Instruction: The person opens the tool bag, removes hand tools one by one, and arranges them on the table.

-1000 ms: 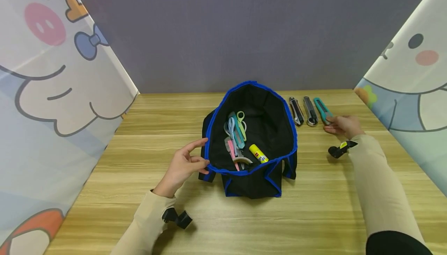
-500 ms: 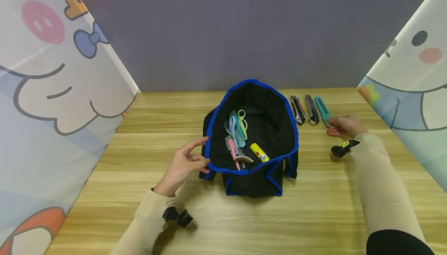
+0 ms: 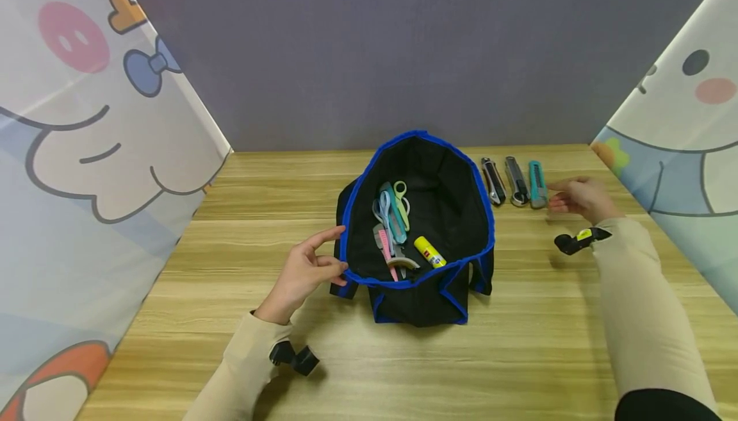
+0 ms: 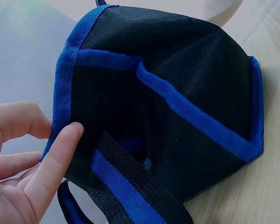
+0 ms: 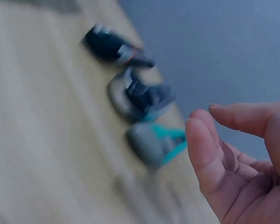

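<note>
A black tote bag point(image 3: 423, 305) with blue trim stands on the table, its mouth facing up. My left hand point(image 3: 301, 275) pinches the left part of its blue rim point(image 4: 63, 100) between thumb and fingers. At the right lies a teal box cutter point(image 3: 537, 185), lined up beside a grey box cutter point(image 3: 517, 181) and a black-and-silver box cutter point(image 3: 493, 181). Just right of the teal one is my right hand point(image 3: 583, 198), holding nothing, with a gap between thumb and fingers in the right wrist view. That view is blurred.
Inside the bag lie a yellow glue stick point(image 3: 430, 252), light blue scissors point(image 3: 384, 209), green scissors point(image 3: 400, 197), another teal cutter point(image 3: 396, 223) and a pink-handled item point(image 3: 384, 246). A grey wall point(image 3: 346, 56) rises behind the wooden table point(image 3: 259, 216).
The teal box cutter has turned from slanted to nearly straight, and my right hand has let go of it and moved right. My left hand keeps its grip on the bag rim.
</note>
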Tool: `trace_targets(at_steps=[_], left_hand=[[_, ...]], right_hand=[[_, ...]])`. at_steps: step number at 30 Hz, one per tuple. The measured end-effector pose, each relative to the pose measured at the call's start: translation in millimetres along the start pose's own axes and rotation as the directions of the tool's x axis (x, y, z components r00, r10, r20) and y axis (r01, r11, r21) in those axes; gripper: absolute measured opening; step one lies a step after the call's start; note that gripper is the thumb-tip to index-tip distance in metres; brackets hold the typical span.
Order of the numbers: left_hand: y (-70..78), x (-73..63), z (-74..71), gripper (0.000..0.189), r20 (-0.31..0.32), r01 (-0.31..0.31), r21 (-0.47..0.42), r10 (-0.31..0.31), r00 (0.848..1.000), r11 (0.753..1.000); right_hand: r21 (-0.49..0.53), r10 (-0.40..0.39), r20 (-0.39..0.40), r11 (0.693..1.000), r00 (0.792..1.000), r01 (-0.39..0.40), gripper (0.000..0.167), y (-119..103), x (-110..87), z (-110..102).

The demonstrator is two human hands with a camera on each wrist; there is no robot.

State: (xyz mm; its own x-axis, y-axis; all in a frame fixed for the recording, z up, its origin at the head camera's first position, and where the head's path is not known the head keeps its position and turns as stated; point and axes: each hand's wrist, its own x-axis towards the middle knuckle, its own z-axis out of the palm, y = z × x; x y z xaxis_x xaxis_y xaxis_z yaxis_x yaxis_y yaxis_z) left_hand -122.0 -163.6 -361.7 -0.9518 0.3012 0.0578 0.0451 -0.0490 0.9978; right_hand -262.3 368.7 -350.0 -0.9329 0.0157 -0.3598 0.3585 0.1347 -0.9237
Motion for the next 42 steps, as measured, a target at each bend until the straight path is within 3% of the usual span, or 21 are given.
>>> trace_targets(at_steps=[4,6,16,23,33,42], left_hand=[[-0.1,0.6,0.2,0.066,0.002,-0.002,-0.003,0.002,1.0,1.0],[-0.7,1.1,0.1,0.066,0.002,-0.004,-0.004,0.004,1.0,1.0],[-0.5,1.1,0.5,0.066,0.006,-0.001,-0.009,0.002,1.0,1.0],[0.5,0.8,0.5,0.067,0.003,0.008,-0.01,-0.008,1.0,1.0],[-0.5,2.0,0.0,0.066,0.018,-0.006,-0.019,0.006,1.0,1.0],[-2.2,2.2,-0.9,0.066,0.014,-0.013,-0.013,0.014,1.0,1.0]], right_hand=[[0.044,-0.053,-0.014,0.998,0.998,0.054,0.008,-15,-2.8,8],[0.018,-0.081,-0.006,0.997,0.997,0.082,0.021,-23,-4.5,13],[-0.167,-0.192,0.033,0.967,0.981,0.195,0.039,-60,-11.7,49],[-0.185,-0.217,0.049,0.957,0.975,0.222,0.031,-85,-22.3,82],[-0.149,-0.22,0.156,0.959,0.963,0.243,0.026,-108,-26.4,124],[-0.233,-0.204,0.274,0.934,0.94,0.271,0.033,-123,-22.7,168]])
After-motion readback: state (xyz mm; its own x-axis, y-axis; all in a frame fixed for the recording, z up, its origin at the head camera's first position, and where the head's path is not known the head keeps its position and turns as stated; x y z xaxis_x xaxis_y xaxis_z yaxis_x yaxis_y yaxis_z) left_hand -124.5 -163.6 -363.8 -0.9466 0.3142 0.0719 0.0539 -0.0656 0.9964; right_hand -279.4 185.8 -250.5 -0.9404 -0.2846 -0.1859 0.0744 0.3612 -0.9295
